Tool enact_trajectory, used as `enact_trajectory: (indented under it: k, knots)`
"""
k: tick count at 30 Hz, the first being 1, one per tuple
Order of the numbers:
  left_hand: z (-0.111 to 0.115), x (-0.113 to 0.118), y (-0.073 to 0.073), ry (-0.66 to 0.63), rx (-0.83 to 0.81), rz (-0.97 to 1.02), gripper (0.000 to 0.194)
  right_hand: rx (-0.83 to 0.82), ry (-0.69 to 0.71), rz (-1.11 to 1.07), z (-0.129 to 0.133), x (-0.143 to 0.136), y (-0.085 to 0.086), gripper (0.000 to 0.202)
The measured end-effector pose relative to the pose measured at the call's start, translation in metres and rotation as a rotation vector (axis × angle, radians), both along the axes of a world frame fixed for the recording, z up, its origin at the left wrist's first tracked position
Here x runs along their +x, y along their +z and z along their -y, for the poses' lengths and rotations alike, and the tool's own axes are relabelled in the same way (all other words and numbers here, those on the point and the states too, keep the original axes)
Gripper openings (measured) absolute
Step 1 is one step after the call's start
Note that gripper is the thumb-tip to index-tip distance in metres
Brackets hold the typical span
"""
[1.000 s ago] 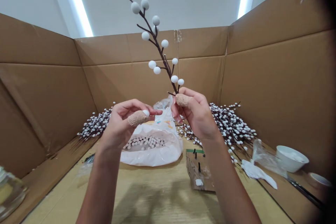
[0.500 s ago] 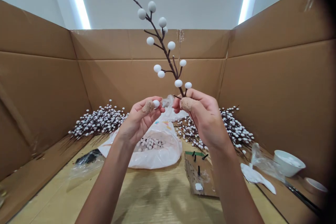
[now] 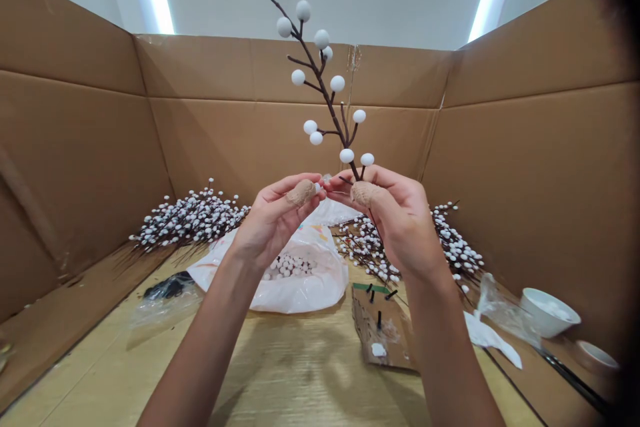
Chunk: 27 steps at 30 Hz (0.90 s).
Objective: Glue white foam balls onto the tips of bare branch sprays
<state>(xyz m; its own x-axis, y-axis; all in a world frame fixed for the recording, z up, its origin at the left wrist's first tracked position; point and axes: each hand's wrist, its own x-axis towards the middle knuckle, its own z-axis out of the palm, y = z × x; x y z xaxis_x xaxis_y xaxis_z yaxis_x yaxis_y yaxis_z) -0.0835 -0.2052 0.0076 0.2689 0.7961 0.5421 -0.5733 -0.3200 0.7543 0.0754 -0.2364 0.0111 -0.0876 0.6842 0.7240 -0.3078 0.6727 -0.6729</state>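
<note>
Artificial berry branch (image 3: 330, 103), dark-stemmed and dotted with white berries (image 3: 337, 83), raised above the right hand (image 3: 397, 213) and leaning up toward the left hand's side, lower stem pinched between fingers and a thumb in a beige cover (image 3: 364, 194). Left hand (image 3: 273, 213) narrowed at the fingertips around a small white ball (image 3: 317, 187), mostly hidden by the grip and right beside the right hand's fingertips; contact between the two hands impossible to tell. Likely very light, stiff enough along the stem to stand from a low grip, yet springy, with thin twigs apt to bend or snap if pushed sideways. Best held low on the main stem, near the lowest twigs, rather than by a berry. In the left hand, probably smooth, near weightless and quick to roll away: best taken gently by the sides. Below the hands, on the worktop (image 3: 280, 360): a white plastic bag (image 3: 300, 297) of loose balls (image 3: 293, 266).
</note>
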Motion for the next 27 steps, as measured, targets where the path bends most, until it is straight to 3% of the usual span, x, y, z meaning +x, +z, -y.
enact_trajectory:
  k: [7,11,19,27]
  knots:
    - [0.0026,-0.0034,0.0037,-0.006,-0.016,-0.011,0.014,-0.003,0.013,-0.006,0.0003,0.0009,0.0,0.016]
    - [0.0038,-0.0054,0.0033,-0.035,-0.028,-0.029,0.026,0.012,0.002,0.022,-0.0005,0.0009,-0.0017,0.014]
    - [0.004,-0.0025,0.0043,-0.07,-0.071,0.013,0.014,0.034,-0.014,0.036,-0.0008,-0.0029,-0.0024,0.019]
    - [0.0014,-0.0056,0.004,-0.099,-0.085,0.004,0.016,0.056,-0.03,0.087,-0.0017,-0.0017,-0.0043,0.02]
